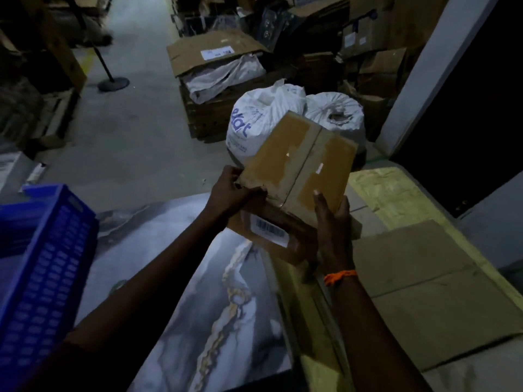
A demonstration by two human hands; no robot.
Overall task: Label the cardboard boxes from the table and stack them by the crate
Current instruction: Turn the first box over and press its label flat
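You hold a brown, tape-seamed cardboard box (297, 162) tilted over a second brown cardboard box (285, 250) lying flat with a white barcode label (270, 230) facing up, the blue perforated plastic crate (42, 264) well to their left.

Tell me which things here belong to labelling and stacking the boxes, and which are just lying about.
For the job: taped box, held by left hand and right hand; barcode-labelled box below it; blue crate.
Lying about: white sacks; flat cardboard sheet; open carton; stanchion.
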